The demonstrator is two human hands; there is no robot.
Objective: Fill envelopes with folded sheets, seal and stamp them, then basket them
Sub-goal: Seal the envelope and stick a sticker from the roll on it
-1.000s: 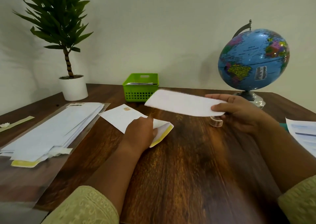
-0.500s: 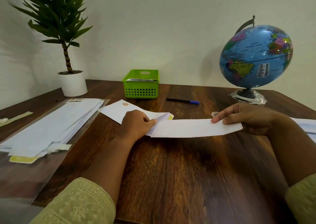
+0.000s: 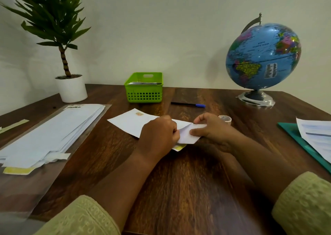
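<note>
potted plant (image 3: 71, 89): back left | globe (image 3: 263, 55): back right | pen (image 3: 188, 104): centre, lying flat

Plain off-white wall (image 3: 161, 28) behind dark wood bench (image 3: 179, 190); potted plant (image 3: 71, 89) at 10 o'clock, globe (image 3: 263, 55) at 2 o'clock; dim, even light.

The left hand (image 3: 159, 134) gripped the open end of the stamped envelope (image 3: 129, 122), which lay flat on the wooden table (image 3: 179, 181). The right hand (image 3: 213, 129) pinched the folded sheet (image 3: 188, 136) at the envelope's mouth, where the left hand hid the sheet's left end. Behind the hands stood the green basket (image 3: 144, 95), holding papers. A pen (image 3: 188, 104) lay beside the basket. A stack of envelopes (image 3: 53, 132) lay at the left.
</note>
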